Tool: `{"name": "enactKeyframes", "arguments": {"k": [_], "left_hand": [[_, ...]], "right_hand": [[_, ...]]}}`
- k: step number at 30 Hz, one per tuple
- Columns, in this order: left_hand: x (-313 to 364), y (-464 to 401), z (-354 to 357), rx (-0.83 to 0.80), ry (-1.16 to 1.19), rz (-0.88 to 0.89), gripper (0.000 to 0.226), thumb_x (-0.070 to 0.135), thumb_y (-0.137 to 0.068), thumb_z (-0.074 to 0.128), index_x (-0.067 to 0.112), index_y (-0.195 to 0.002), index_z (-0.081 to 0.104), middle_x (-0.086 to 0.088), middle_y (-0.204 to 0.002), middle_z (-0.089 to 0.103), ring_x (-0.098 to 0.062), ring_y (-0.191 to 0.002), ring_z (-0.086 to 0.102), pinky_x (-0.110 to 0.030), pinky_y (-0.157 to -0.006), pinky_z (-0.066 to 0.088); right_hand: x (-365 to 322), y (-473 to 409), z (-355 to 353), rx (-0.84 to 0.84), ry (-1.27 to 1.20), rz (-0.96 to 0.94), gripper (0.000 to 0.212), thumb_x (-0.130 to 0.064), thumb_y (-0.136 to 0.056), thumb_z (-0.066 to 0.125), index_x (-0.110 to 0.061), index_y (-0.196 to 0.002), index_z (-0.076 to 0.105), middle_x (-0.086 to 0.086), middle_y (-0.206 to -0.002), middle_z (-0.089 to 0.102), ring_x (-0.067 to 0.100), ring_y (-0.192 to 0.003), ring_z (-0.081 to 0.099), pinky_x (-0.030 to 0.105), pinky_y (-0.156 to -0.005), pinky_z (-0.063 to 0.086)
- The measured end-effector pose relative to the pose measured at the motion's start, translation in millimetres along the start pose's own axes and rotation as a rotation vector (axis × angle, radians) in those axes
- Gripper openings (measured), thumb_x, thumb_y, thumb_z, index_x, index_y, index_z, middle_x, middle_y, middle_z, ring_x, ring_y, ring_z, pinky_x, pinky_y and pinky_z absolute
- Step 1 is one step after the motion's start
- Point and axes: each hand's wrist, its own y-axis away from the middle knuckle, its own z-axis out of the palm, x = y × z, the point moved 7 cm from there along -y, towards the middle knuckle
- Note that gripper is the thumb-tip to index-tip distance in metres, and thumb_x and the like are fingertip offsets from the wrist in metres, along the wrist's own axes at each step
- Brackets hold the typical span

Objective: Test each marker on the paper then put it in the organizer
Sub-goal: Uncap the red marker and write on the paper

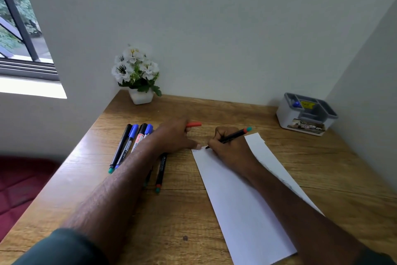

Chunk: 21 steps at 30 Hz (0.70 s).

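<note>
My right hand grips a black marker with a red band and teal end, its tip touching the top left corner of the white paper. My left hand holds a red cap between curled fingers while one fingertip presses the paper's corner. Several more markers, black and blue capped, lie in a row on the desk left of my left arm. Another black marker lies under my left wrist. The grey organizer stands at the back right corner with a blue marker inside.
A white pot of white flowers stands at the back left of the wooden desk. Walls close the desk at the back and right. A window is on the left, with a red cushion below the desk's left edge.
</note>
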Motion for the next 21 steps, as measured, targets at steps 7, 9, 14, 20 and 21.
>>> {"name": "enactKeyframes", "arguments": {"k": [7,9,14,20,21], "left_hand": [[2.4,2.0,-1.3,0.005,-0.007,0.002,0.048,0.051,-0.071,0.081,0.029,-0.097,0.047,0.015,-0.086,0.048,-0.003,-0.077,0.044,-0.027,-0.065,0.037],[1.8,1.7,-1.6,0.010,-0.017,0.002,0.048,0.052,-0.071,0.081,0.029,-0.096,0.047,0.014,-0.086,0.049,-0.004,-0.077,0.045,-0.027,-0.066,0.037],[0.2,-0.2,-0.5,0.004,-0.026,0.007,0.049,0.053,-0.071,0.080,0.029,-0.098,0.046,0.015,-0.086,0.048,-0.004,-0.078,0.044,-0.028,-0.068,0.039],[0.1,-0.7,-0.3,-0.005,-0.015,0.004,0.047,0.050,-0.072,0.080,0.031,-0.095,0.044,0.015,-0.086,0.048,-0.006,-0.081,0.046,-0.030,-0.070,0.040],[0.0,-0.5,-0.1,-0.007,-0.011,0.001,0.047,0.049,-0.072,0.080,0.031,-0.095,0.044,0.015,-0.086,0.048,-0.007,-0.081,0.047,-0.030,-0.071,0.040]], "right_hand": [[2.6,-0.6,-0.9,0.014,0.003,0.010,0.029,-0.006,-0.084,0.066,-0.009,-0.059,0.050,-0.003,-0.054,0.049,0.006,-0.056,0.044,0.019,-0.053,0.038],[2.2,-0.5,-1.2,0.020,-0.008,0.011,0.028,-0.005,-0.084,0.066,-0.007,-0.060,0.051,-0.003,-0.054,0.048,0.005,-0.055,0.044,0.018,-0.052,0.037],[-0.1,0.3,0.4,0.004,0.009,-0.009,0.025,-0.004,-0.083,0.065,-0.003,-0.062,0.053,-0.001,-0.056,0.051,0.007,-0.057,0.046,0.020,-0.053,0.038],[3.7,-2.2,-0.9,0.021,0.016,-0.010,0.024,-0.005,-0.083,0.065,0.001,-0.063,0.053,0.007,-0.058,0.052,0.009,-0.058,0.046,0.020,-0.053,0.038],[4.1,-2.4,-1.0,0.022,0.018,-0.012,0.024,-0.005,-0.083,0.065,0.003,-0.064,0.053,0.010,-0.059,0.051,0.010,-0.058,0.046,0.021,-0.053,0.038]]}}
